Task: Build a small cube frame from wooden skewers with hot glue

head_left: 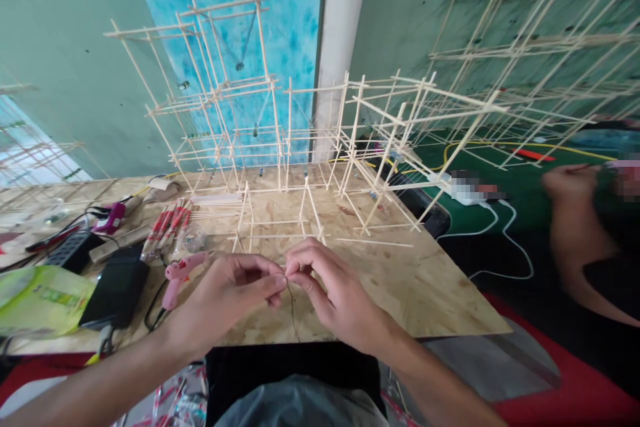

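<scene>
Thin dark strand [291, 313] hangs at lower centre of the frame, pinched between the fingertips of the left hand [225, 300] and right hand [340, 297], over an OSB board [425, 287]; a pink glue gun [180, 280] lies just left, a wooden stick frame [300, 147] beyond.

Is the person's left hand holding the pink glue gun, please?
No, the pink glue gun lies on the board; the left hand pinches a thin dark wire.

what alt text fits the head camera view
A left hand and right hand pinch a thin dark thread above an OSB board. A lattice frame of thin wooden sticks stands on the board behind them, and a pink hot glue gun lies beside the left hand.
</scene>
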The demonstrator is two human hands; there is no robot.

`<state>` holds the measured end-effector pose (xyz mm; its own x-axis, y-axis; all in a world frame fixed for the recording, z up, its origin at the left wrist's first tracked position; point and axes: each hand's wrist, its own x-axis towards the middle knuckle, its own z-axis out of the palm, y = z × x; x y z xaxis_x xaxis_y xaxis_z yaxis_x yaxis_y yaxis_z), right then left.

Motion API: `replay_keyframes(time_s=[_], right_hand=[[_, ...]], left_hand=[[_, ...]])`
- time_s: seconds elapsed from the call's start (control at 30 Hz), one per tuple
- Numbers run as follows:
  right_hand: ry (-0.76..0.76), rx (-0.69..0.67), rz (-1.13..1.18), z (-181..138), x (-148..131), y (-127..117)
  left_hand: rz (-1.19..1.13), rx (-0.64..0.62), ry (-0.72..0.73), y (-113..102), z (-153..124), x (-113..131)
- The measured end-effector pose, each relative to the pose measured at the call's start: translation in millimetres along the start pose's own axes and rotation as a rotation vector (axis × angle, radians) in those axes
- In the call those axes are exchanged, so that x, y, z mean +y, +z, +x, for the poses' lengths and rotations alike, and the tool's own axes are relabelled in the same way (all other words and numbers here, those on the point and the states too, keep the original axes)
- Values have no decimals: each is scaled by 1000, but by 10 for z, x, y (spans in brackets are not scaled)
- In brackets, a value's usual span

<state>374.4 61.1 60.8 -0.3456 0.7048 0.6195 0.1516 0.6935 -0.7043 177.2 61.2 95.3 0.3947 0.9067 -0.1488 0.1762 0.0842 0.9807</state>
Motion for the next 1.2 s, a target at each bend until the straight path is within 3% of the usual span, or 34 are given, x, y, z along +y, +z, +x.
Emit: replay_keyframes(time_s=[0.17, 0.3, 0.43, 0.53, 0.6, 0.67, 0.83, 1.03, 1.2], right_hand=[[145, 129, 26, -169, 51, -67], [359, 295, 53, -360, 231, -319], [565, 435, -9, -599, 672, -756], [656, 505, -201, -836, 1099, -1130], [706, 486, -452, -1003, 1348, -1356], [753, 499, -555, -1151, 1531, -1545], [862, 518, -824, -1345, 1733, -1838], [966, 404, -1046, -1388, 1802, -1859], [970, 331, -1153, -1379, 1732, -1796]], left_hand=[[81, 53, -2, -6, -2, 17], [175, 79, 19, -51, -28, 7], [246, 113, 43, -129, -61, -61], [303, 133, 96, -181, -84, -111], [371, 147, 122, -205, -96, -121], [441, 159, 134, -222, -103, -106], [494, 180, 157, -287, -106, 1], [547, 250, 117, -403, -162, 171], [677, 355, 229, -445, -229, 404]])
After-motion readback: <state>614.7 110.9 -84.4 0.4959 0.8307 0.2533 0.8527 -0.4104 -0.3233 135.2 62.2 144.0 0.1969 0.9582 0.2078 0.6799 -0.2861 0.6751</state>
